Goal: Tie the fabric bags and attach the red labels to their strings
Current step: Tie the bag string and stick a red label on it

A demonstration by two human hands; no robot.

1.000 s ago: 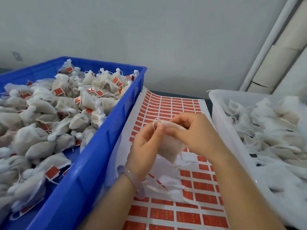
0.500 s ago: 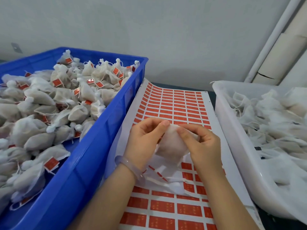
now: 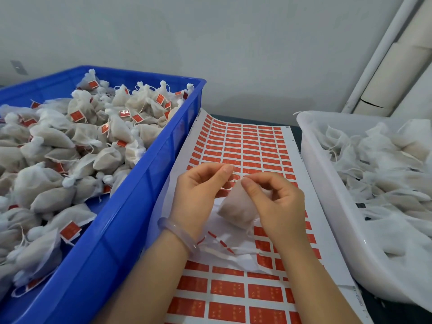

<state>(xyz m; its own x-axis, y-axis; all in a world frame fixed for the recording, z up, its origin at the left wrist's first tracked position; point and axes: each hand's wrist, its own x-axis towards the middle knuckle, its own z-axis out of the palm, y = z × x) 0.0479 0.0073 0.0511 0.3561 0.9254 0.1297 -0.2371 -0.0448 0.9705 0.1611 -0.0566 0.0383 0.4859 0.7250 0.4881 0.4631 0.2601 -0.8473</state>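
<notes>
White fabric bag (image 3: 236,206) held over label sheet (image 3: 245,148).
Neck pinched by right hand (image 3: 278,204); string (image 3: 230,183) pinched in left hand (image 3: 201,190).

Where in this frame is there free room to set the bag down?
Free: the label sheet beyond the left hand and right hand, between blue crate and white bin; also its near end between the forearms. Crowded: both containers are heaped with bags, and crumpled backing lies under the fabric bag the hands hold.
</notes>
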